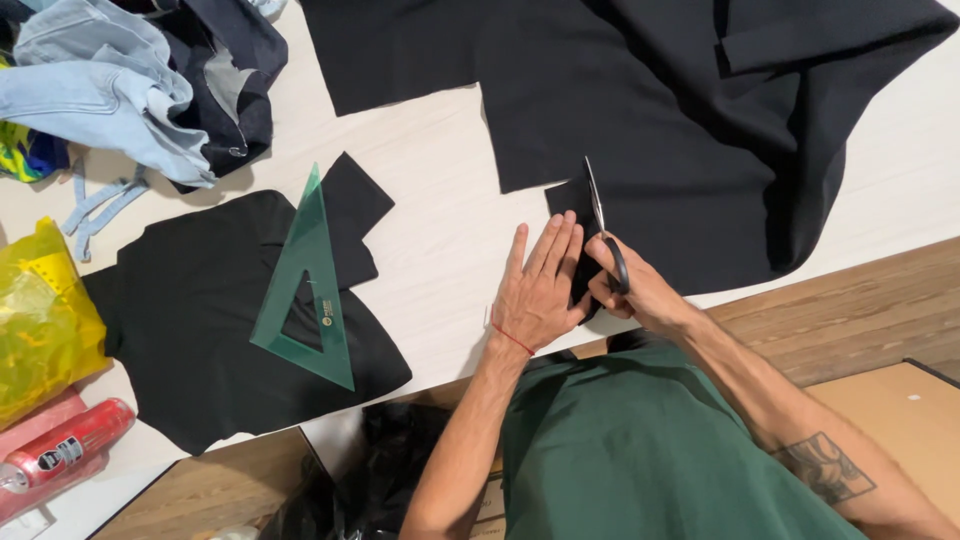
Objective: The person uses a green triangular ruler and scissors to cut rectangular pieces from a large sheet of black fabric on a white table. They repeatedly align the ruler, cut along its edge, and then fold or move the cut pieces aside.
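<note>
Item: black fabric (650,150), spread on the pale table (440,220). Our left hand (535,290) lay flat, fingers spread, pinning the cloth. Our right hand (625,285) gripped the scissors (600,220), blades nearly closed. Advice: keep the cloth taut and cut slowly.

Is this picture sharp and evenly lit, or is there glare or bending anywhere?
Head view: soft, even light, faint shadows under the hands; left hand and right hand with the black-handled scissors are sharp; the large black fabric sheet swallows detail; the translucent green plastic set square shows mild sheen; the pale wooden table's edges bow slightly.
</note>
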